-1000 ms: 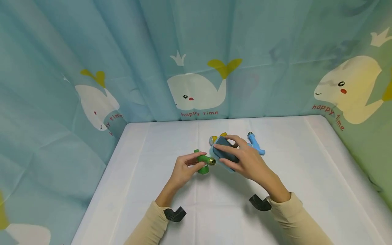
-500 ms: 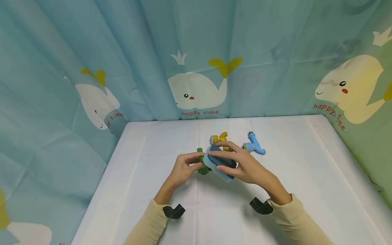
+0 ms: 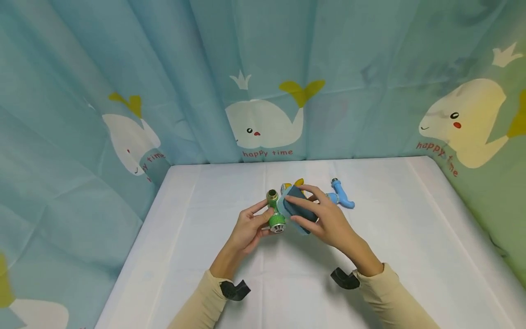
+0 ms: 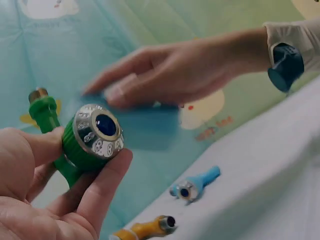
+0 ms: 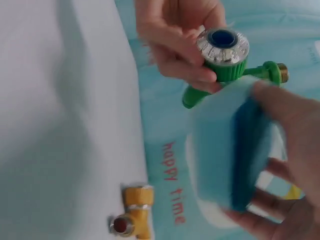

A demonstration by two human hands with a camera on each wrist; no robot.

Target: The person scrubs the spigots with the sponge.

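My left hand [image 3: 246,230] grips a green tap [image 3: 277,220] above the white table. The tap's brass threaded end points up, and its ribbed collar with a silver face is turned toward the head camera. The left wrist view shows the thumb and fingers around the collar [image 4: 90,140]. In my right hand [image 3: 333,221] is a two-tone blue sponge [image 3: 302,205], pinched between thumb and fingers. Its light-blue side faces the tap and overlaps the tap's edge in the head view. The sponge is motion-blurred in both wrist views.
A yellow tap [image 3: 301,182] lies on the table behind the sponge, partly hidden by it. To its right lies a light-blue tap [image 3: 343,197]. A blue-green curtain [image 3: 185,82] with whale prints hangs behind the white-covered table [image 3: 205,196].
The left hand has turned the green tap, so its threaded end now points up. The sponge moved left and down across the tap, then back up and slightly right.
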